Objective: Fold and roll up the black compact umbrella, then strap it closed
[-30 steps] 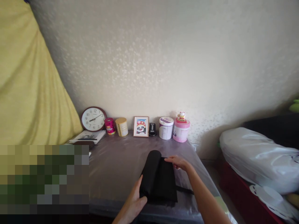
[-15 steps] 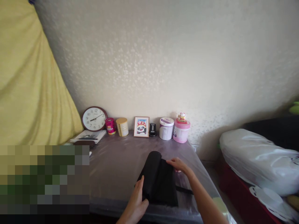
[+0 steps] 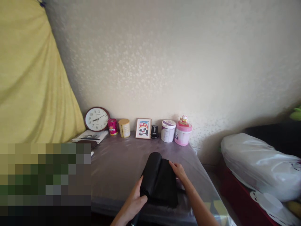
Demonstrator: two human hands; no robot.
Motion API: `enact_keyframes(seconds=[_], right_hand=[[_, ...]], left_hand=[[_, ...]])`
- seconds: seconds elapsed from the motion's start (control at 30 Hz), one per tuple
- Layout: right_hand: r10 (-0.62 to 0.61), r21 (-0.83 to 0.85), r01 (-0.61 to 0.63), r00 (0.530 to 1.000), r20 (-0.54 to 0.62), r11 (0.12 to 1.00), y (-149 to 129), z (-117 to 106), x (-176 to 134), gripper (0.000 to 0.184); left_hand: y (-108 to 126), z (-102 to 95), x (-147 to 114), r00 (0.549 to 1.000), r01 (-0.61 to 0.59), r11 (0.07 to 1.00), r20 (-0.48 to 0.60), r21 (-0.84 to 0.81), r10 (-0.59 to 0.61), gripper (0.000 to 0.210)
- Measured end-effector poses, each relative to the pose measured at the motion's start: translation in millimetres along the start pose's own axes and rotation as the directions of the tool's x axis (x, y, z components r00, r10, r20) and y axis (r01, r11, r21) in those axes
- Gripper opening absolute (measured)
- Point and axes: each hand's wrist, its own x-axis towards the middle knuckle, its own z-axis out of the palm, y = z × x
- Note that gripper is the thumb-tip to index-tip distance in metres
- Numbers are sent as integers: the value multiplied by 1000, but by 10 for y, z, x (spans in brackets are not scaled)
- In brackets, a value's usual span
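A black, partly rolled sheet [image 3: 151, 172], cloth or thin plastic, lies on the table in front of me. Its thick roll is on the left, and a flat flap [image 3: 166, 185] extends to the right. My left hand [image 3: 137, 196] grips the near left end of the roll, thumb on the close end and fingers along its side. At the flap's far right edge, my right hand [image 3: 178, 171] pinches the material; its lower fingers are partly hidden. A dark strip shows beside the flap, mostly behind my right forearm.
Along the wall stand a round clock [image 3: 97, 119], a pink can [image 3: 113, 127], a yellow-lidded tin [image 3: 124, 128], a panda picture frame [image 3: 143, 128], a small black object [image 3: 154, 131] and two tubs [image 3: 168, 131]. Right of the table [image 3: 117, 163] lies a bulky plastic bag [image 3: 254, 166].
The view has shifted slightly. My left hand has slid a little toward the near end of the roll. The dark strip right of the flap is now mostly covered.
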Motion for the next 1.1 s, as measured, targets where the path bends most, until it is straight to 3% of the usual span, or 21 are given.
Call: enact_keyframes(seconds=[0.23, 0.3, 0.4, 0.5, 0.57, 0.7, 0.87, 1.0, 1.1], right_hand=[[-26, -203, 6, 995, -94, 979, -38, -3, -184, 20], [-101, -309, 43, 979, -175, 950, -85, -11, -276, 21], [-374, -482, 221, 894, -247, 848, -185, 33, -405, 24], [-599, -466, 498, 796, -90, 731, -260, 149, -458, 30], [-640, -397, 583, 768, -14, 709, -263, 238, -448, 33], [-557, -394, 490, 828, -69, 778, -182, 362, -459, 37], [-610, -374, 554, 791, -43, 744, -2, 422, -767, 39], [-651, -294, 615, 758, -33, 732, 208, 328, -1068, 36], [-559, -187, 534, 820, -123, 825, 297, 159, -1107, 30]], left_hand=[[-101, 50, 11, 998, -15, 1000, -60, 10, 16, 82], [-133, 79, 6, 998, -28, 999, -62, 33, 30, 82], [-145, 90, 2, 998, -36, 998, -58, 46, 39, 81], [-136, 69, 7, 998, -29, 999, -62, 45, 32, 80], [-135, 54, 11, 998, -13, 999, -67, 44, 16, 80], [-151, 45, 15, 998, 7, 999, -70, 43, -4, 80], [-166, 54, 33, 997, 2, 1000, -79, -1, -2, 80], [-153, 50, 33, 997, -2, 999, -71, -36, -1, 79], [-158, 48, 26, 997, -3, 1000, -73, -27, 1, 79]])
